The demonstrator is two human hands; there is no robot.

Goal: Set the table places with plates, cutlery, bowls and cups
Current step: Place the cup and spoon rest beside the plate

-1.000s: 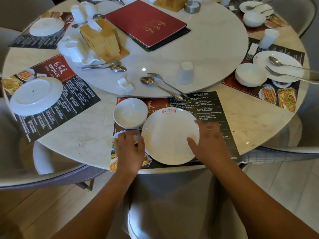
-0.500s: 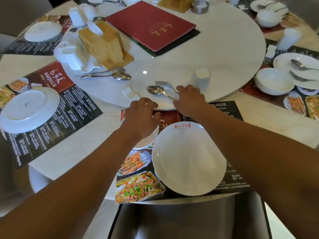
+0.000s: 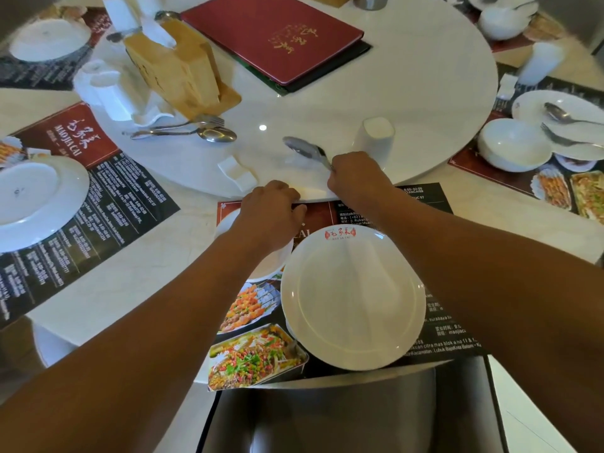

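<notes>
A white plate (image 3: 353, 299) lies on the dark menu placemat (image 3: 258, 351) at the near edge of the round table. A white bowl (image 3: 271, 266) sits left of it, mostly hidden under my left forearm. My right hand (image 3: 358, 178) grips the handles of a spoon (image 3: 302, 147) and a fork that lies blurred beneath it, just above the white turntable (image 3: 408, 93). My left hand (image 3: 271, 207) hovers with curled fingers over the bowl's far rim, holding nothing I can see. An upside-down white cup (image 3: 376, 134) stands right of the spoon.
A white cutlery rest (image 3: 237, 173), another spoon and fork (image 3: 209, 134), a wooden holder (image 3: 176, 68) and a red menu (image 3: 277, 34) sit on the turntable. Set places lie right (image 3: 555, 125) and left (image 3: 36, 197). A chair back (image 3: 343, 416) is below.
Both hands left the plate and reached forward to the turntable. My right hand took hold of the spoon and fork and lifted them. The view moved closer to the table.
</notes>
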